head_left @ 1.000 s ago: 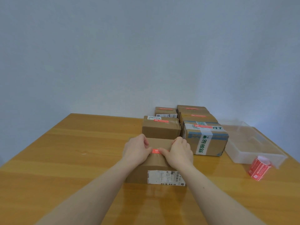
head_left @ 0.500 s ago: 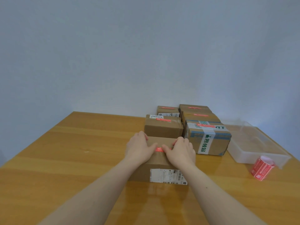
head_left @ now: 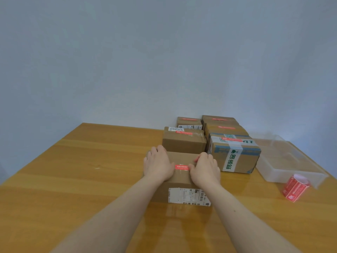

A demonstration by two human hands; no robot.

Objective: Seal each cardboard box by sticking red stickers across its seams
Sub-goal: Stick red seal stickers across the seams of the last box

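The left hand (head_left: 158, 166) lay flat on top of the nearest box (head_left: 179, 179), fingers straight & spread toward the far left edge, pressing, not gripping. The right hand (head_left: 205, 169) sat on the same top w/ fingers bent over the far right part; whether it pinched anything or just pressed down couldn't be told. Between the two hands a red sticker (head_left: 181, 167) lay across the box's top seam, apparently stuck down already, so this looked like the smoothing stage for this box. Outward from there: five more boxes stood behind in two rows, incl. a plain one (head_left: 184, 142) directly behind & a taped box w/ green print (head_left: 235, 156) to the right, each showing a red strip on top, so they appeared done, as far as tops show; side seams weren't visible. The sticker roll (head_left: 295, 187) lay on the table (head_left: 91, 179) well to the right, just beside a clear plastic tray (head_left: 284, 161). Judging by this, the job was near its end, no unsealed box being in view.
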